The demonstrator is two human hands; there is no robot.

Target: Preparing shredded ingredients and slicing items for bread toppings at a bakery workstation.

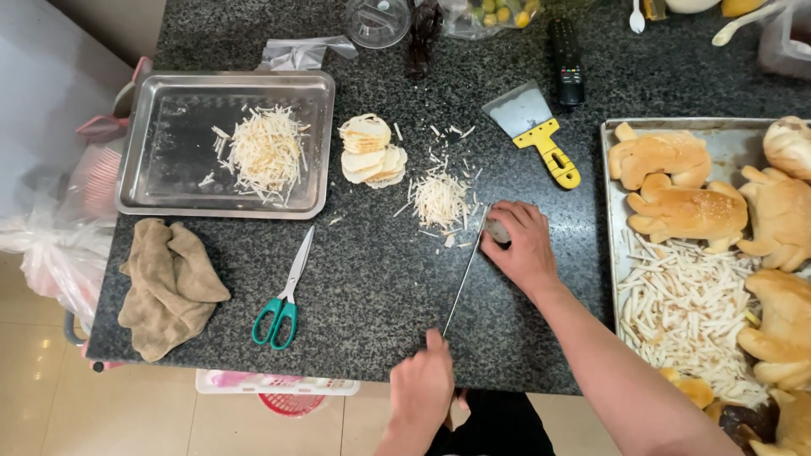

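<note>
A long knife is held at the middle of the dark stone counter, its thin blade running from six o'clock up toward twelve. The handle is wrapped by the left hand at six o'clock, fingers curled tight around it. The blade's far end is pressed down by the right hand, whose fingers are bunched over a small pale piece; what that piece is cannot be told. Just at eleven o'clock of the right hand a small pile of shreds lies on the counter, and a stack of thin slices sits beyond it at ten o'clock. A steel tray with more shreds is at nine to ten o'clock, with green-handled scissors and a brown cloth below it. At three o'clock a baking tray holds bread rolls and pale strips. A yellow-handled scraper lies at one o'clock.
</note>
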